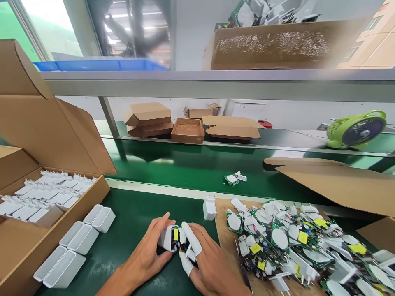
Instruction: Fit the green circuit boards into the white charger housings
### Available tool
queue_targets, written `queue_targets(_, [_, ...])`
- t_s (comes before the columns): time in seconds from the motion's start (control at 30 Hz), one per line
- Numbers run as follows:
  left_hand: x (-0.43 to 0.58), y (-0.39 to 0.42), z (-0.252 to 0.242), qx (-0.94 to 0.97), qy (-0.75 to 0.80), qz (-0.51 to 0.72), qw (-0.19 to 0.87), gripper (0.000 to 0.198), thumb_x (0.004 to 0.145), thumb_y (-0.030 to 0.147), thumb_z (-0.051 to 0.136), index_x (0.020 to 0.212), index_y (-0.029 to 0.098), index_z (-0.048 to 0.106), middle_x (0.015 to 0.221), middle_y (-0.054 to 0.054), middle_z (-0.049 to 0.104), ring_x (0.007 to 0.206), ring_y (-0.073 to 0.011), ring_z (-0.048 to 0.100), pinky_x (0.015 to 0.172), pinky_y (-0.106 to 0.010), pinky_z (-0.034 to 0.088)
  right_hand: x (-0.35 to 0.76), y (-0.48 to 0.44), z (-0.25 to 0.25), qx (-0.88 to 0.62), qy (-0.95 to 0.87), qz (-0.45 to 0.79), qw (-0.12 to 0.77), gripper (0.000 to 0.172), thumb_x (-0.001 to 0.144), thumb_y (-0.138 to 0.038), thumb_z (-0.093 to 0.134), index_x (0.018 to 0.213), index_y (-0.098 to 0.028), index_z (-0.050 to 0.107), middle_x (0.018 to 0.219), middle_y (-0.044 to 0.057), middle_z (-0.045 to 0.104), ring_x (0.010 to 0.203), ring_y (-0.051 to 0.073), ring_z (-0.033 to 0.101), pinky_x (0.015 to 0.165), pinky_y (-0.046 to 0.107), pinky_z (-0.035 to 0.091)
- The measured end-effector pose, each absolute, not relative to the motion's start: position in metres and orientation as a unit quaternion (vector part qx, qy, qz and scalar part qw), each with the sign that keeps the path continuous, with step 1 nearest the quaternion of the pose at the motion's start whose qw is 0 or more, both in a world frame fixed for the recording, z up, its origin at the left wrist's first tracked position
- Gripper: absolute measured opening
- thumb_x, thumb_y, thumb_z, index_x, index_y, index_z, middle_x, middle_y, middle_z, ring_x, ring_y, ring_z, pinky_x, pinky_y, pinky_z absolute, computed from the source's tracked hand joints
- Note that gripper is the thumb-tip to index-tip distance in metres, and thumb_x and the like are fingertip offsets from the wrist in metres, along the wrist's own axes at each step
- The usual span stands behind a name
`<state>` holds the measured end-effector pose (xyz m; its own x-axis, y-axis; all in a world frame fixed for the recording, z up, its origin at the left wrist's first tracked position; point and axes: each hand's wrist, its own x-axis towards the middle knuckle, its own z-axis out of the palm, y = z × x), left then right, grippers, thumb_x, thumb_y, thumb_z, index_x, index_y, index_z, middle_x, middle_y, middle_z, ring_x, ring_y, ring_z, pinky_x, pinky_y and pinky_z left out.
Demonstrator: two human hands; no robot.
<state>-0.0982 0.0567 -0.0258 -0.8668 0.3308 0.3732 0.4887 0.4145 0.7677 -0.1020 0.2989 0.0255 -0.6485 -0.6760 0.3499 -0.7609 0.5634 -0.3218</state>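
Low in the middle of the head view, my left hand point(152, 246) is closed around a white plastic charger housing point(166, 238). My right hand point(206, 255), with white covers on some fingertips, grips a small circuit board point(177, 237) bearing a yellow-taped part. The board sits at the housing's open end, partly inside it; my fingers hide how deep. Just beyond my hands a white charger point(210, 208) stands upright on the green bench. To my right a heap of loose circuit boards point(279, 238) with white discs and yellow parts lies on a cardboard sheet point(222, 213).
White housings point(80, 237) stand in rows at left, beside an open carton point(89, 193) of white chargers. A board point(231, 179) lies on the green belt point(185, 164). Behind are small cardboard boxes point(187, 137) and a green fan point(354, 128). A shelf point(197, 84) crosses above.
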Motion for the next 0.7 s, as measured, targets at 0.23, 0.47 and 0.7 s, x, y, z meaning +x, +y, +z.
queue_targets(0.23, [-0.097,0.064,-0.025,-0.27,-0.818,-0.504,0.067,0.089,0.097,0.012,0.061,0.167,0.038,0.012,0.146,-0.012,0.054,0.134,-0.0299,0.056,0.115,-0.054,0.051,-0.1,0.294,0.023,0.413,-0.873,0.243,0.091,0.068,0.075,-0.005,0.055,0.143,-0.01,0.051,0.142,0.019,0.06,0.134,0.034,0.055,0.112,0.046,0.054])
queue_targets(0.47, [-0.098,0.056,-0.032,-0.262,-0.832,-0.489,0.026,0.069,0.105,0.024,0.057,0.165,0.036,0.027,0.153,-0.012,0.058,0.143,-0.0331,0.052,0.12,-0.058,0.045,-0.102,0.293,0.036,0.319,-0.869,0.36,0.115,0.036,0.096,-0.026,0.062,0.132,-0.022,0.059,0.107,0.009,0.071,0.094,0.025,0.073,0.083,0.037,0.066])
queue_targets(0.7, [-0.101,0.052,-0.026,-0.144,-0.73,-0.666,-0.05,0.076,0.095,0.05,0.074,0.159,0.028,0.039,0.15,-0.016,0.061,0.138,-0.0306,0.06,0.122,-0.051,0.043,-0.108,0.294,0.011,0.328,-0.857,0.379,0.122,0.047,0.1,-0.017,0.06,0.145,-0.029,0.06,0.142,0.01,0.067,0.125,0.025,0.07,0.11,0.037,0.058])
